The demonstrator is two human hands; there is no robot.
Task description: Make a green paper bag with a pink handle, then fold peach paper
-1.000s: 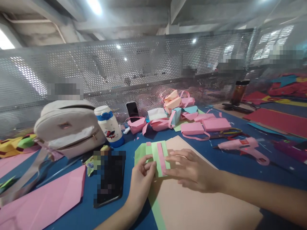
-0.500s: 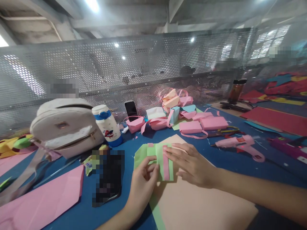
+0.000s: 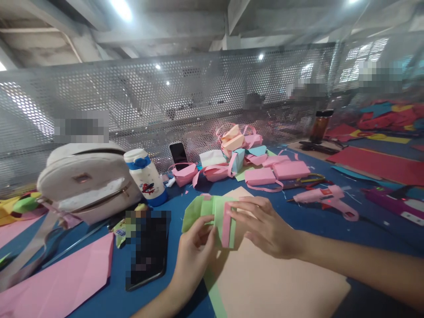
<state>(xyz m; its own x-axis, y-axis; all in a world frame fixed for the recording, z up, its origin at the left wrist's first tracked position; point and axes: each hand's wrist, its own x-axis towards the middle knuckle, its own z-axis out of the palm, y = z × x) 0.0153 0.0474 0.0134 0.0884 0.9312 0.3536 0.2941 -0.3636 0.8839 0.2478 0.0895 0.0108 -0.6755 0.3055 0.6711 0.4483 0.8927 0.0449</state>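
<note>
A folded light green paper piece [image 3: 193, 215] is held over the peach sheets. My left hand [image 3: 195, 254] pinches it near its lower middle, thumb and forefinger closed on the fold. Along the right part of the green piece runs a pink paper strip [image 3: 226, 232], vertical and flat against it. My right hand [image 3: 266, 226] has its fingertips on the upper end of this strip and the paper's right edge; its thumb is partly hidden. Beneath both hands lie large peach paper sheets [image 3: 265, 278], with a green sheet [image 3: 213, 291] showing at their left edge.
Pink folded paper bags [image 3: 260, 176] crowd the back of the blue table. At right lie a pink glue gun [image 3: 326, 196] and pliers [image 3: 306, 181]. On the left are a dark phone [image 3: 152, 251], pink paper [image 3: 66, 274], a bottle [image 3: 147, 179] and a white backpack [image 3: 89, 185].
The right part of the green paper, with its pink strip, has tilted and bent up slightly under my right fingers. Both hands keep nearly the same place; the view has shifted a little.
</note>
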